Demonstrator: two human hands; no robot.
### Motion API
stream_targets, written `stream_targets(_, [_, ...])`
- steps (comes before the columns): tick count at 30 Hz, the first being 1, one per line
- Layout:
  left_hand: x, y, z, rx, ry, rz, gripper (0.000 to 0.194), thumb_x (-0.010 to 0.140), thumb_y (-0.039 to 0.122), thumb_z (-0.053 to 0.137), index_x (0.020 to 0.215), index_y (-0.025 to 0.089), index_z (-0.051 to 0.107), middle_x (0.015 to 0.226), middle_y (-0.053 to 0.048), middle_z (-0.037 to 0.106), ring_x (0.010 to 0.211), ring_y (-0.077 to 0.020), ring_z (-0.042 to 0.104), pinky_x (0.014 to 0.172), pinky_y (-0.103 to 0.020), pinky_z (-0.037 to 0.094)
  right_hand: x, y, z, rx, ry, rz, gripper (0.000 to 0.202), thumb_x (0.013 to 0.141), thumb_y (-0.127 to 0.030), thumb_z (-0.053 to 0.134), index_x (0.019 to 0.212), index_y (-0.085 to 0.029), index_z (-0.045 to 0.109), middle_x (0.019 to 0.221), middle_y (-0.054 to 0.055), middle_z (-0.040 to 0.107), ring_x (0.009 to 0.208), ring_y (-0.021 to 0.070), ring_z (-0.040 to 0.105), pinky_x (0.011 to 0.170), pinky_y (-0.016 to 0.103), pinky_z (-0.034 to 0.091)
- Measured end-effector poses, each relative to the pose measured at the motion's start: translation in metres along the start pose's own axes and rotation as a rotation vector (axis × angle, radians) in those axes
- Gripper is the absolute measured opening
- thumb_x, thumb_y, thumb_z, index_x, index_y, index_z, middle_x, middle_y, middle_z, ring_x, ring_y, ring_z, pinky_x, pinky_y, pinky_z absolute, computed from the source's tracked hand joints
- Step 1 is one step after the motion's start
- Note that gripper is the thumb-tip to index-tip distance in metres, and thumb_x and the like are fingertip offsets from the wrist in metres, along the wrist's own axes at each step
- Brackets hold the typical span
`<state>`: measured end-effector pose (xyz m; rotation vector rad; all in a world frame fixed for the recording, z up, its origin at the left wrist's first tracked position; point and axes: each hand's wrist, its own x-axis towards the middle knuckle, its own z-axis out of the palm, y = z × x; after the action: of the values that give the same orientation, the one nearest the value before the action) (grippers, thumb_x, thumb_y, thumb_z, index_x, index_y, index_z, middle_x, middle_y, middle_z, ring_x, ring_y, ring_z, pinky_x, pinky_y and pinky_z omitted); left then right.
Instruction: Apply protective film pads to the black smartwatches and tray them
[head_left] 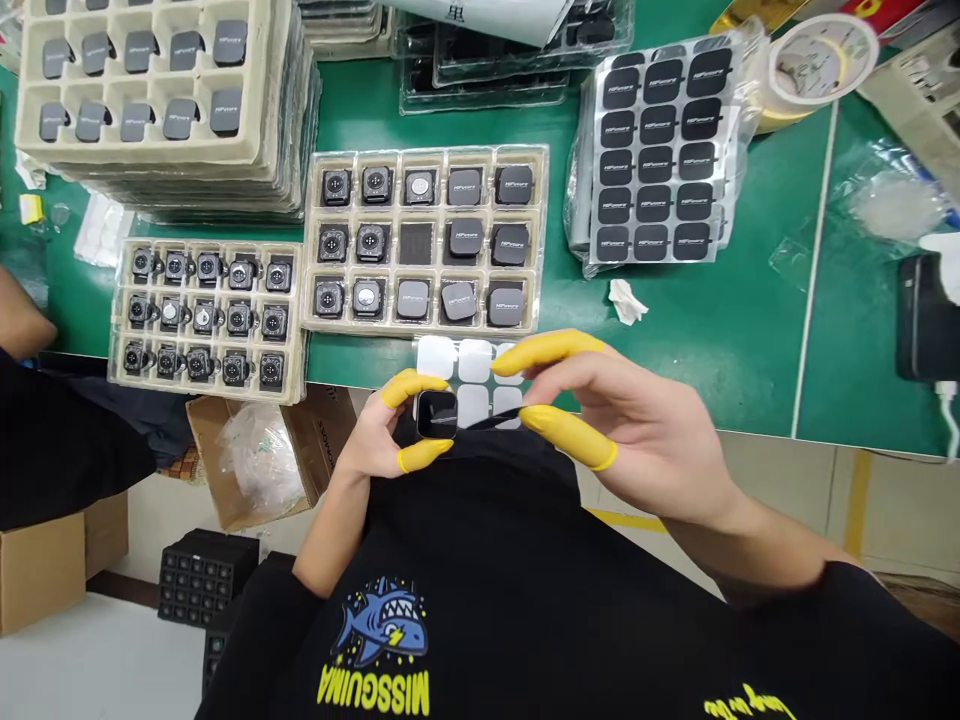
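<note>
Watch case (436, 414) is held at opposite edges by left hand (381, 437), on near side of watch tray (397, 212) | thin dark piece (491, 420) is pinched at one end by right hand (645, 430), same side | case is judged light, stiff, slick-faced, best gripped by edges; piece judged bendable

The black, rounded-square watch screen (435, 412) looked glossy and smooth; the brown, boxy cardboard carton (41, 575), matt.

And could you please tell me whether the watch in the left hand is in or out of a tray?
Out: the left hand holds the watch between yellow-covered fingers, away from the trays.
</note>
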<state>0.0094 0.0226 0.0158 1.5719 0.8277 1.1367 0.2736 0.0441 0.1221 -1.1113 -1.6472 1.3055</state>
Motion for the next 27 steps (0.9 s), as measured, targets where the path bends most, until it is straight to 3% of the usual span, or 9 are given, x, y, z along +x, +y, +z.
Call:
stream_targets(3, [0.004, -0.002, 0.001, 0.005, -0.005, -0.001, 0.059, 0.089, 0.046, 0.092, 0.14, 0.026, 0.071, 0.113, -0.008, 0.077, 0.096, -0.0226, 0.074, 0.087, -0.038, 0.063, 0.014, -0.007, 0.002, 0.001, -0.161, 0.065, 0.022, 0.107, -0.047, 0.074, 0.095, -0.029, 0.073, 0.118, 0.01, 0.08, 0.113, 0.0315, 0.073, 0.098, 0.048, 0.062])
stream_targets(6, [0.006, -0.003, 0.002, -0.008, -0.02, 0.017, 0.06, 0.091, 0.046, 0.091, 0.143, 0.029, 0.069, 0.118, -0.008, 0.077, 0.1, -0.0235, 0.075, 0.091, -0.04, 0.064, 0.028, -0.009, 0.005, -0.029, -0.233, 0.075, 0.021, 0.108, -0.042, 0.073, 0.092, -0.027, 0.07, 0.11, 0.008, 0.078, 0.106, 0.0278, 0.071, 0.089, 0.04, 0.06])
stream_targets(17, [0.001, -0.007, -0.001, 0.021, -0.04, 0.053, 0.062, 0.092, 0.046, 0.089, 0.147, 0.027, 0.066, 0.126, -0.011, 0.077, 0.112, -0.0282, 0.078, 0.101, -0.046, 0.066, 0.043, -0.006, 0.011, -0.041, -0.325, 0.099, 0.019, 0.105, -0.032, 0.07, 0.087, -0.026, 0.071, 0.103, 0.006, 0.076, 0.094, 0.0249, 0.067, 0.081, 0.039, 0.056])
stream_targets(27, [0.004, -0.005, -0.002, -0.008, -0.066, 0.041, 0.061, 0.092, 0.046, 0.089, 0.146, 0.028, 0.067, 0.124, -0.01, 0.076, 0.107, -0.0269, 0.077, 0.098, -0.045, 0.065, 0.045, -0.002, 0.01, -0.051, -0.365, 0.139, 0.024, 0.106, -0.04, 0.07, 0.087, -0.026, 0.071, 0.101, 0.007, 0.073, 0.092, 0.0255, 0.064, 0.078, 0.04, 0.052])
